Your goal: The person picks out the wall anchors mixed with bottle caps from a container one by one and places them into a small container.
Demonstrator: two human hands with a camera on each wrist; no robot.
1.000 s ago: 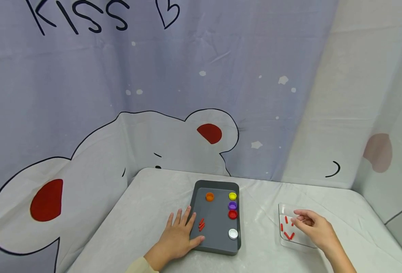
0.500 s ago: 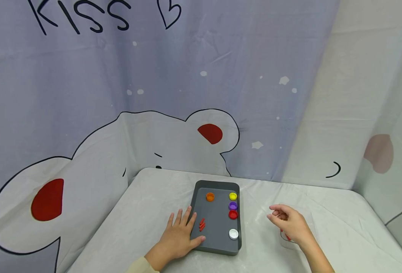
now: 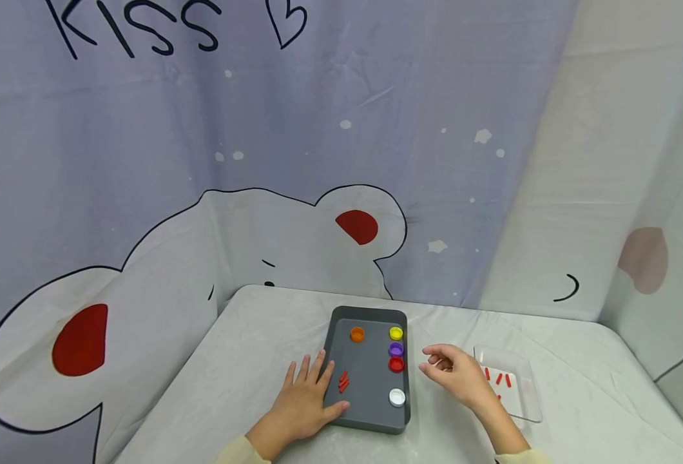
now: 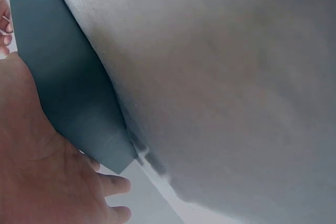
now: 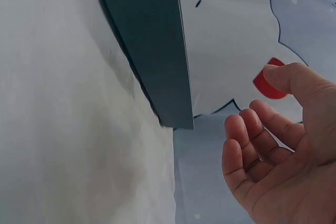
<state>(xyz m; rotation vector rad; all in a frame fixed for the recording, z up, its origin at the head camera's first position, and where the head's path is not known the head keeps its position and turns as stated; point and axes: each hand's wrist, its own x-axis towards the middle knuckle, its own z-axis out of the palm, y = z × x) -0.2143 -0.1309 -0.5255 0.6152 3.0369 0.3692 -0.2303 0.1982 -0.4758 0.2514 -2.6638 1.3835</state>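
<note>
My left hand rests splayed on the gray tray's left edge, gripping nothing. Small red sticks lie inside, left of 4 caps lined up along the right wall. My right hand hovers, thumb and fingers apart, nothing visible between. Rightmost, a clear box holds more sticks, probably light, stiff, slippery; mid-length pinching suits.

A cartoon-printed cloth hangs behind a white-covered table.
</note>
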